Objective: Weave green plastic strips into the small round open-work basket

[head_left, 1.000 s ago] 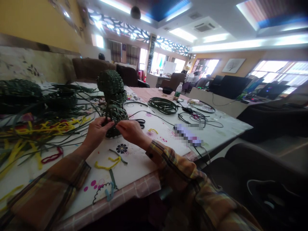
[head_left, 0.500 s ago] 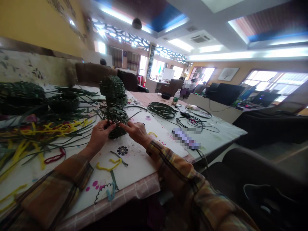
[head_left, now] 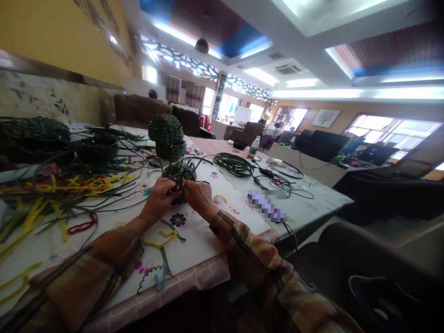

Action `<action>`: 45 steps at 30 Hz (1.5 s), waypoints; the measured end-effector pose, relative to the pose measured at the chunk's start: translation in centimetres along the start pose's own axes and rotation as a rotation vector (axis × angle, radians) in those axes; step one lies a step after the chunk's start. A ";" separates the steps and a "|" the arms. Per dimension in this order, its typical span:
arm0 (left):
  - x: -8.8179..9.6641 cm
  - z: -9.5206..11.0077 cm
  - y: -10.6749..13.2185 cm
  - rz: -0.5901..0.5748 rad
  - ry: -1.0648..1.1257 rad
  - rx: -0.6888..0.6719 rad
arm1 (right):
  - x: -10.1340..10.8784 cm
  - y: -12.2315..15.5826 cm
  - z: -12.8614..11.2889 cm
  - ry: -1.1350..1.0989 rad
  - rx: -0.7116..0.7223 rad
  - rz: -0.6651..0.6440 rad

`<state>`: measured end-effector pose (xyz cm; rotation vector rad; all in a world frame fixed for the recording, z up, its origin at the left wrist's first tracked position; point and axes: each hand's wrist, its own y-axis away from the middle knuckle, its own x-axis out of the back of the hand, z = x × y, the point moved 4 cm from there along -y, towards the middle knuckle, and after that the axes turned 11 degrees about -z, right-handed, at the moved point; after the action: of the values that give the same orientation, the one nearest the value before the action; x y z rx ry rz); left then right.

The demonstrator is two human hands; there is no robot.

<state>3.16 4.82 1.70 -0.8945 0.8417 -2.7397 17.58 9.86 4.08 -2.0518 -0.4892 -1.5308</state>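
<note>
Between my hands is a small dark green woven basket [head_left: 178,172] with loose strips sticking out of its top. My left hand [head_left: 160,198] is closed on its near left side, thumb and fingers pinched at the rim. On the near right, my right hand [head_left: 199,196] pinches at the same weaving, its fingertips close to the left thumb. The exact strip between the fingers is too small to make out. Just behind stands a stack of finished-looking green woven baskets [head_left: 166,134], apart from my hands.
Larger green baskets [head_left: 34,138] and yellow strips [head_left: 83,185] cover the table's left. A coil of green strip [head_left: 234,164], a bottle [head_left: 255,145], a computer mouse [head_left: 266,172] and a blurred-out purple item [head_left: 266,206] lie to the right. A chair [head_left: 347,245] stands at the right.
Both hands and the small basket have shifted slightly right in view. My right fingers, stretched along the weaving before, are now curled in closer to my left hand.
</note>
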 end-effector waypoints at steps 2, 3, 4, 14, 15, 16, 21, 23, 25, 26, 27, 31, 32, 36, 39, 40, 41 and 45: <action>-0.3 0.4 -0.1 -0.043 -0.029 -0.042 | 0.3 -0.6 0.8 -0.287 -0.041 -0.025; -0.5 0.5 -0.1 -0.063 -0.043 -0.061 | 0.3 -0.9 1.1 -0.460 -0.044 -0.066; -0.5 0.6 -0.1 -0.084 -0.052 -0.075 | 0.3 -1.2 1.4 -0.631 -0.038 -0.121; 0.3 -0.6 -0.1 0.022 0.021 0.033 | -1.8 -1.5 1.1 -1.526 -0.062 -0.176; 0.4 -0.9 -0.1 0.053 0.028 0.062 | -2.3 -1.4 0.9 -1.587 -0.054 -0.143; 0.5 -1.1 0.0 0.081 0.032 0.085 | -2.7 -1.3 0.7 -1.640 -0.037 -0.116; 0.6 -2.0 0.0 0.178 0.072 0.185 | -4.2 -0.2 -0.2 -1.813 0.111 -0.032; 0.6 -2.2 0.1 0.197 0.084 0.224 | -4.4 0.4 -0.4 -1.818 0.165 -0.042; 0.6 -2.3 0.1 0.203 0.076 0.243 | -4.5 0.9 -0.4 -1.769 0.221 -0.068; 0.5 -2.2 0.1 0.205 0.067 0.245 | -4.6 1.1 -0.4 -1.735 0.245 -0.071; 0.5 -2.1 0.1 0.208 0.058 0.244 | -4.6 1.2 -0.3 -1.703 0.266 -0.069; 0.5 -1.9 0.2 0.227 0.051 0.246 | -4.8 1.4 0.1 -1.651 0.284 -0.030; 0.5 -1.8 0.2 0.231 0.047 0.249 | -4.8 1.4 0.1 -1.659 0.276 -0.031; 0.5 -1.5 0.3 0.251 0.022 0.260 | -4.8 1.7 -0.3 -1.738 0.234 -0.115; 0.5 -1.1 0.3 0.269 -0.007 0.242 | -4.7 2.0 -0.3 -1.742 0.232 -0.108; 0.5 -1.0 0.2 0.272 -0.017 0.235 | -4.7 2.0 -0.2 -1.717 0.240 -0.094; 0.5 -1.0 0.2 0.276 -0.018 0.233 | -4.7 2.1 -0.1 -1.678 0.258 -0.093; 1.0 -1.7 0.1 0.330 0.093 0.292 | -4.3 2.8 0.1 -1.363 0.445 -0.223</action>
<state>1.35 5.25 1.05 -0.5228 0.5252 -2.5366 17.98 7.83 -0.58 -2.3965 -1.3916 0.1666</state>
